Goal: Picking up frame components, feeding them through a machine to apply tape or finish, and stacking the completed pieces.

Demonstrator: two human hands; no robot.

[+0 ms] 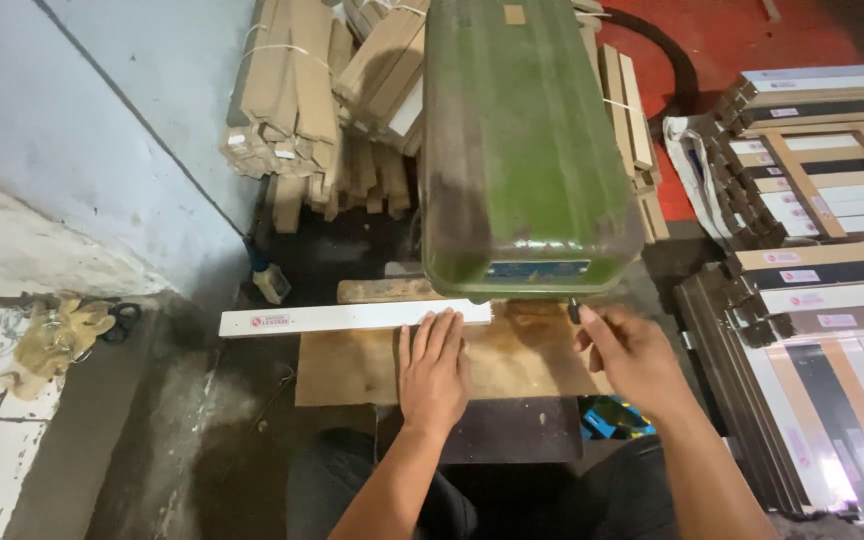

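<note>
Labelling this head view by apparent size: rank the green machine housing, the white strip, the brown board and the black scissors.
1. green machine housing, though nearest the camera
2. brown board, partly hidden
3. white strip
4. black scissors

Strip (352,318) lies across board (382,365), under machine head (522,150); left hand (434,375) on its right end, right hand (637,358) beside. Bundled slats (302,90) behind, stacked strips (832,300) right.

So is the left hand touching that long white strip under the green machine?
Touching. In the head view the left hand's fingertips lie flat on the white strip's near edge, no gap showing.
</note>
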